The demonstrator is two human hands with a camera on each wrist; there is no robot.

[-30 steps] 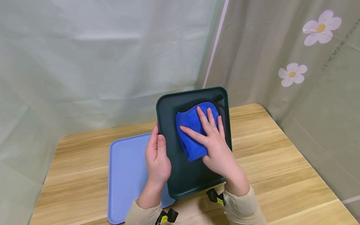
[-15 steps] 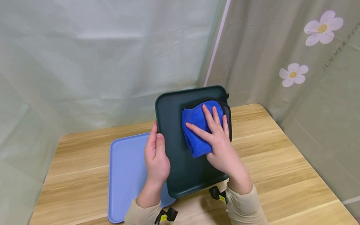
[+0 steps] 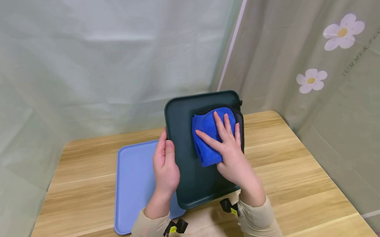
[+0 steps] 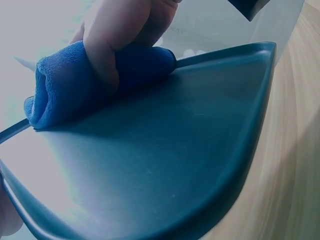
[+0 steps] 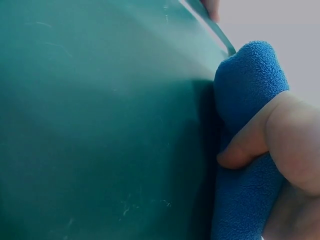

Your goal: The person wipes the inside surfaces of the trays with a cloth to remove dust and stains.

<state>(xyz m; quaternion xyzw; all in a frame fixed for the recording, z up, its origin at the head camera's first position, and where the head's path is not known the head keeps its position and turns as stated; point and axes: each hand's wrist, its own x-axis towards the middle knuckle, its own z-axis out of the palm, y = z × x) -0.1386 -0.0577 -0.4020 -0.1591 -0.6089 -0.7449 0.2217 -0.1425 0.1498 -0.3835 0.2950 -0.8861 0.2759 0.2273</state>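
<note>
My left hand [image 3: 166, 171] grips the left edge of a dark green rectangular tray [image 3: 195, 182], thumb at the rim and fingers reaching behind it. The tray is tilted up toward me above the table. With fingers spread, my right hand [image 3: 233, 156] presses a folded blue cloth [image 3: 205, 122] with dark edging against the tray's upper right part. The cloth overlaps the right rim. In the right wrist view, the bent thumb [image 5: 245, 147] pushes into the cloth's near fold. Pale scratches show on the tray surface [image 5: 115, 150].
A light blue tray [image 3: 135, 187] lies flat on the wooden table [image 3: 78, 203], partly hidden behind the green tray and left arm. Pale curtains [image 3: 130, 56] stand behind the table, and a flower-printed curtain [image 3: 272, 51] borders its right side.
My right hand and the cloth have slid a little to the right, so the cloth now reaches past the tray's right rim. The left hand stays on the tray's edge.
</note>
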